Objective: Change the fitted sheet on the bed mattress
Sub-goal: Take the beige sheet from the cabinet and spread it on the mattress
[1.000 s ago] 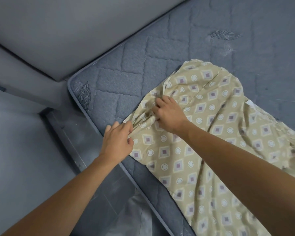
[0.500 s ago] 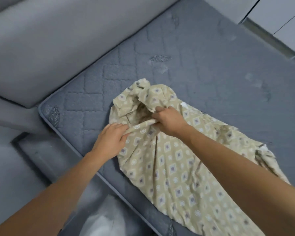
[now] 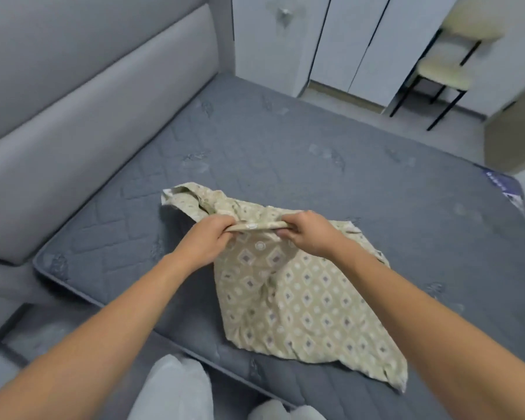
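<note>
On the bare grey quilted mattress, near its front edge, lies a bunched beige fitted sheet printed with diamonds and small circles. Its upper edge is raised off the mattress and gathered into a narrow band stretched between both hands. The left hand has its fingers curled round the left end of that band; the right hand pinches the right end, thumb and fingers closed on the cloth. The rest of the sheet hangs from the band and spreads over the mattress toward its front right, and one loose fold trails behind the left hand. A grey padded headboard runs along the mattress's left side. Beyond the mattress's far edge stand white wardrobe doors and a black-legged chair with a pale seat.
</note>
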A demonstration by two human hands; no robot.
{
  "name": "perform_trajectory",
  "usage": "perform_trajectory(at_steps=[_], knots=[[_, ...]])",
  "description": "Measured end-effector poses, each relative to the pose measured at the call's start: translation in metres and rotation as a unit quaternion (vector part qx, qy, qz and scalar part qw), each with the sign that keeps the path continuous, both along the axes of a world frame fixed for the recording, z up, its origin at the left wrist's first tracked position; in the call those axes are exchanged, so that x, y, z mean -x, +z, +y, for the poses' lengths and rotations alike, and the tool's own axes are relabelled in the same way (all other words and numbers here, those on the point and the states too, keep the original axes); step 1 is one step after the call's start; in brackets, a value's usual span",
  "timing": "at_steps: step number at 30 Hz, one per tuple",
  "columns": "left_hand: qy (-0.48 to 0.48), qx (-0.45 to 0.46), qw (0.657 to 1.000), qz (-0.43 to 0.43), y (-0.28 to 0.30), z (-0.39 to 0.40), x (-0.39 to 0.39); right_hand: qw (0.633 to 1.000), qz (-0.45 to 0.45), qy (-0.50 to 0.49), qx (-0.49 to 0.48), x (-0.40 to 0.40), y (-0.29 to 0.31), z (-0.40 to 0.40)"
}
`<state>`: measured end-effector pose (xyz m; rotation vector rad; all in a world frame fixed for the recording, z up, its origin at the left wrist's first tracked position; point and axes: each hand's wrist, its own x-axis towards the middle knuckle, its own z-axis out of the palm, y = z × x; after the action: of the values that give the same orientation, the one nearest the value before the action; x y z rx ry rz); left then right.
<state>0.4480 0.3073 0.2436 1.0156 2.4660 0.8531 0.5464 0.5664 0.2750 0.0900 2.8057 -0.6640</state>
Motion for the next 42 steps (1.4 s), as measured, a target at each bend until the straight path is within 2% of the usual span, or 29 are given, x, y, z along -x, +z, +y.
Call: perform_trajectory(at_steps=[7, 14, 19, 21, 24, 27, 32, 37, 39, 42], knots=[[-0.090, -0.074, 0.992, 0.043, 0.088, 0.105, -0.027, 0.981, 0.120, -0.147, 0.037, -0.095, 0.084, 0.079], [-0.160, -0.083, 0.984, 0.004, 0.153, 0.186, -0.039, 0.950, 0.215, -0.226, -0.003, -0.143, 0.144, 0.131], [-0.209, -0.022, 0.978, 0.010, 0.144, 0.212, -0.038, 0.927, 0.268, -0.259, -0.042, -0.145, 0.175, 0.154], [-0.193, -0.001, 0.981, 0.026, 0.132, 0.215, -0.033, 0.924, 0.270, -0.266, -0.053, -0.145, 0.181, 0.158], [-0.142, -0.023, 0.988, 0.048, 0.127, 0.217, -0.019, 0.916, 0.270, -0.288, -0.065, -0.150, 0.185, 0.165], [-0.136, -0.070, 0.987, 0.051, 0.144, 0.222, -0.007, 0.912, 0.260, -0.311, -0.065, -0.155, 0.194, 0.173], [-0.129, -0.171, 0.976, 0.045, 0.211, 0.245, 0.006, 0.885, 0.297, -0.353, -0.062, -0.158, 0.239, 0.188], [-0.145, -0.252, 0.951, 0.106, 0.310, 0.273, 0.001, 0.846, 0.344, -0.402, -0.066, -0.158, 0.310, 0.204], [-0.148, -0.281, 0.940, 0.126, 0.345, 0.278, -0.004, 0.851, 0.344, -0.394, -0.052, -0.155, 0.333, 0.206], [-0.175, -0.292, 0.927, 0.155, 0.380, 0.281, -0.014, 0.894, 0.310, -0.321, 0.030, -0.145, 0.350, 0.190]])
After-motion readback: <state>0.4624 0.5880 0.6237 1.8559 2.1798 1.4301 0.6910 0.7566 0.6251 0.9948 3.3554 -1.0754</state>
